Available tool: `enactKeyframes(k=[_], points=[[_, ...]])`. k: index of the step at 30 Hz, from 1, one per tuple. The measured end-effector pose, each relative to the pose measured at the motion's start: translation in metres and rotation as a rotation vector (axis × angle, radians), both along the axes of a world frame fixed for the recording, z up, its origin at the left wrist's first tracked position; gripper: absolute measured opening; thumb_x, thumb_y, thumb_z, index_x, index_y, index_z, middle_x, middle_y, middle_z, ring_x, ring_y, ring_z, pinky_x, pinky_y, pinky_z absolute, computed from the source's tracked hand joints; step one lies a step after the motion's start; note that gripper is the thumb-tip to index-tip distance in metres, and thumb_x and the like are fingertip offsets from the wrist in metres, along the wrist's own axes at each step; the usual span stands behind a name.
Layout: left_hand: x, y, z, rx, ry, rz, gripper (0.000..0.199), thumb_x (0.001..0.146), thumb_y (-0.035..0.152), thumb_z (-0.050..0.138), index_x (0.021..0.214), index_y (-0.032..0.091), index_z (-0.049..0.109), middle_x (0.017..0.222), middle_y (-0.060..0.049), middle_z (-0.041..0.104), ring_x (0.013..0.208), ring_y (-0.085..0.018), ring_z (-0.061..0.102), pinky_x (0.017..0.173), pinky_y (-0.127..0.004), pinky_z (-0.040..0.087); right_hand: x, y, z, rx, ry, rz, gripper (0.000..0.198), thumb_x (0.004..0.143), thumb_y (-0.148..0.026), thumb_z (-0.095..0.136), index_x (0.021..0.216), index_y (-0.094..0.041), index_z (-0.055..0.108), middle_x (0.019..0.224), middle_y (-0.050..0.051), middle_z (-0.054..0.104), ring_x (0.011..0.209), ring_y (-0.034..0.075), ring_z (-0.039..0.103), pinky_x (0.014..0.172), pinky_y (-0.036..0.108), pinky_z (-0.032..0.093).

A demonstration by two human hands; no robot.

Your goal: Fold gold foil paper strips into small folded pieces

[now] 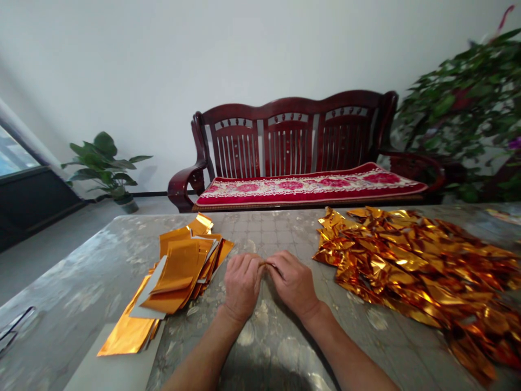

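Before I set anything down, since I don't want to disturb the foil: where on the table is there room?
Patterned tablecloth shows bare beyond the left hand and right hand, between the flat foil sheets and the foil pile; also between those sheets and the tablecloth's left edge. The pile crowds the right; forearms cross the near middle.

Room: home, apparently a living room
Seating: glossy dark-red carved wooden settee (288, 130), red-and-white floral cloth seat cover (293, 186)
Greenery: broad-leaved green potted plant (106, 165), left; dense leafy green plant (459, 106), right
Foreground: grey flower-patterned tabletop (285, 234)
Backdrop: plain white wall (163, 60)
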State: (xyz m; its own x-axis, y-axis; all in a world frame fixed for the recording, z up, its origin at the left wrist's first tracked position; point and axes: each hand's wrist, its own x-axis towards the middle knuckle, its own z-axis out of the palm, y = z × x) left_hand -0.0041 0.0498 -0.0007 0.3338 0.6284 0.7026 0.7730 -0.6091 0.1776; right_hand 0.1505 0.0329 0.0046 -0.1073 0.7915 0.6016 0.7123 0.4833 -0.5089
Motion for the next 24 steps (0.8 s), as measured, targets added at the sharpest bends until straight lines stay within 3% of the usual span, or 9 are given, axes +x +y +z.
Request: enactKeyframes(k=[8,16,20,24], points=[[0.002,-0.002,0.001,-0.023,0.060,-0.006,0.014,0.096,0.021,0.049,0.089,0.021,0.061,0.085,-0.005,0.065,0.085,-0.022,0.055,0.081,-0.036,0.036,-0.002,-0.001,0.005,0.019,-0.293,-0.137,0.015,0.091,-0.020,0.053,0.086,-0.021,0.067,0.081,0.005,0.066,0.080,0.018,0.060,0.071,0.028,0.039],[0.000,-0.001,0.001,-0.027,0.073,0.019,0.017,0.096,0.024,0.049,0.085,0.021,0.061,0.081,-0.004,0.064,0.082,-0.022,0.055,0.076,-0.035,0.034,0.004,0.001,0.009,-0.034,-0.357,-0.097,0.018,0.087,-0.015,0.055,0.086,-0.023,0.070,0.077,0.004,0.069,0.073,0.018,0.062,0.065,0.028,0.038],[-0.004,0.001,-0.001,-0.035,0.019,0.026,0.015,0.095,0.025,0.052,0.084,0.022,0.062,0.083,-0.003,0.066,0.082,-0.021,0.056,0.075,-0.035,0.035,0.009,0.001,0.014,-0.110,-0.253,-0.036,0.026,0.083,-0.011,0.053,0.093,-0.025,0.073,0.084,0.003,0.074,0.075,0.018,0.066,0.066,0.026,0.041],[-0.005,0.008,-0.005,-0.130,-0.278,-0.005,0.011,0.093,0.026,0.055,0.085,0.022,0.061,0.086,-0.002,0.065,0.085,-0.019,0.058,0.080,-0.032,0.041,0.020,0.008,0.015,-0.207,0.092,-0.067,0.035,0.088,-0.016,0.045,0.111,-0.025,0.070,0.096,0.003,0.076,0.086,0.018,0.069,0.077,0.028,0.048]])
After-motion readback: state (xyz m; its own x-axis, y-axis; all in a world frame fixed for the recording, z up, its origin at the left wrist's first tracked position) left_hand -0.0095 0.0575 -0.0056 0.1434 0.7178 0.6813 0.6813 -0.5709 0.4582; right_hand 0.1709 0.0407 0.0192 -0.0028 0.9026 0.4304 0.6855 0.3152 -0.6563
